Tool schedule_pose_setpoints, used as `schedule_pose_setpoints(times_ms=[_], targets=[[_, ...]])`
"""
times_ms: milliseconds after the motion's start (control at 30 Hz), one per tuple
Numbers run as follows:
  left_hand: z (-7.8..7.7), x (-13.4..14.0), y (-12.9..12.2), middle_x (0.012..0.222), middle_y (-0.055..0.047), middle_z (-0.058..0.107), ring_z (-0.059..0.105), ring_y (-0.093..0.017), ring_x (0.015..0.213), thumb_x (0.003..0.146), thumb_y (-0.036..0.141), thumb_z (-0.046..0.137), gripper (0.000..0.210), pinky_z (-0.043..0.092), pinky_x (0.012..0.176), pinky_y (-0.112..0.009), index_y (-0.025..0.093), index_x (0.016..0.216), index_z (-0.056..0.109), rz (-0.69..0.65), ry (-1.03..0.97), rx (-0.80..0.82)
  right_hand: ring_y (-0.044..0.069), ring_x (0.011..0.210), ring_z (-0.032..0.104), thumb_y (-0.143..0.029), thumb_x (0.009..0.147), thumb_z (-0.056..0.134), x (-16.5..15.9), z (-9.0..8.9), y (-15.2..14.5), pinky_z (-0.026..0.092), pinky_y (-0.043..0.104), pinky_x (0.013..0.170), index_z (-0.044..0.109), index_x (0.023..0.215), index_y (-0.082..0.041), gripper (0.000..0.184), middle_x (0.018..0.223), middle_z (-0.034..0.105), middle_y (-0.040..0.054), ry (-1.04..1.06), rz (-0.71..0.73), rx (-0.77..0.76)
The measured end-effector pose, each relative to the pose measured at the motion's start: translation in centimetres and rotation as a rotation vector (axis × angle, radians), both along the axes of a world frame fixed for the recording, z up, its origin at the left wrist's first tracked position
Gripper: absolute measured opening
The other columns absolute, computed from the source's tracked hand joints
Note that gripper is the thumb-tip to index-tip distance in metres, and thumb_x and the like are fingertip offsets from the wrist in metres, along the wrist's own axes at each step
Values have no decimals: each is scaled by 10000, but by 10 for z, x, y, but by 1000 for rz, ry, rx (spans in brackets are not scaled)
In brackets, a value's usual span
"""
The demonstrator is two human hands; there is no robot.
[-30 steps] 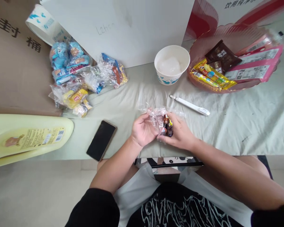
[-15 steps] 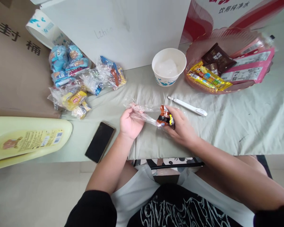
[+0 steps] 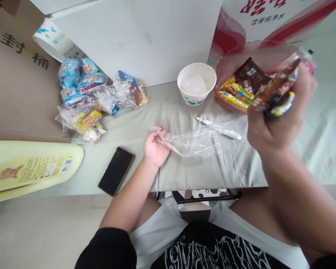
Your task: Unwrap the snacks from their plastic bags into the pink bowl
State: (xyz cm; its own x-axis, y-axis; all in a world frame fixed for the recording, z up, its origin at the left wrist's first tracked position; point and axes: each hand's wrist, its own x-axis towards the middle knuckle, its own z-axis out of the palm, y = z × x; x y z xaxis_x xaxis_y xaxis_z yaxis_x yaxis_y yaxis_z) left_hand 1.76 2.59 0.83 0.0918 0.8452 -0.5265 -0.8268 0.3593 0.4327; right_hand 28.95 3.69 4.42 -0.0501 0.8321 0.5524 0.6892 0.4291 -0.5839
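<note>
My left hand [image 3: 157, 147] is closed on the end of a clear plastic bag [image 3: 196, 141], which trails limp to the right over the cloth. Raised at the right, my right hand [image 3: 282, 119] grips brown snack packets [image 3: 277, 87], one with a yellow-and-black end; they are blurred by motion. These packets hang in front of the right part of a pink ribbed bowl [image 3: 226, 63]. Inside the bowl lie yellow snack packets [image 3: 236, 93] and dark brown packets [image 3: 251, 71]. A white utility knife [image 3: 220, 129] rests on the cloth, partly under the clear bag.
A white paper tub [image 3: 196, 84] with something whitish inside stands left of the bowl. Bagged snacks [image 3: 84, 93] are heaped at the left. A phone [image 3: 116, 170] lies near the front edge, beside a pale yellow container [image 3: 33, 168]. Boxes [image 3: 140, 37] stand along the back.
My right hand has taken the brown packets out of the clear bag and moved right and up toward the bowl. My left hand has stayed about in place with the emptied bag.
</note>
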Motion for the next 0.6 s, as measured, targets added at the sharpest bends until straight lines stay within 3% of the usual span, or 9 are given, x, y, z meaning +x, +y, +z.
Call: schedule_pose_setpoints(times_ms=[100,167,233,300,367,433,533,600], targets=[[1,1,0,592,51,409,457,-87,494,851,90,446,167,404,533,-223,185,738,523,-9,33,-9,461,1463,353,-507,916,668,14,16,12,261,677,1192,299,1591,-397,777,1564,410,103,-247,-268,82],[2,1,1,597,51,411,465,-90,505,849,97,463,155,410,544,-224,190,736,515,-8,56,-19,480,1458,352,-545,867,720,14,16,11,250,684,1189,351,1571,-363,815,1556,435,119,-251,-307,97],[3,1,1,598,51,412,474,-93,513,845,105,476,144,416,550,-226,194,737,511,-12,75,-36,439,1388,458,-501,912,666,8,8,4,327,655,1164,462,1494,-313,645,1452,539,128,-176,-199,208],[3,1,1,597,51,414,481,-95,515,840,114,485,136,423,554,-227,197,736,511,-16,91,-45,373,1254,590,-441,939,609,-6,-7,-7,449,604,1081,514,1428,-260,530,1318,629,136,-126,49,245],[3,1,1,592,51,416,481,-94,513,827,118,496,129,428,556,-228,198,728,509,-18,101,-30,372,1288,579,-484,903,644,-22,-23,-19,475,582,1064,464,1457,-230,636,1386,603,165,-174,307,33],[2,0,2,585,53,418,477,-92,506,809,121,515,122,429,555,-227,199,716,505,-13,109,-7,366,1314,567,-516,896,646,-38,-37,-28,437,583,1103,470,1450,-240,643,1377,630,146,-260,452,-92],[3,-2,3,581,53,447,500,-94,516,782,122,549,116,439,566,-225,202,709,507,23,148,-11,340,1334,556,-350,930,625,-55,-47,-40,362,574,1146,589,1318,-318,391,1325,677,74,-300,367,-111],[4,-3,4,586,53,480,531,-96,535,771,117,558,111,454,591,-226,204,713,518,56,177,-24,331,1348,541,-261,922,630,-61,-47,-46,337,559,1149,628,1243,-350,333,1325,679,43,-293,260,-53]])
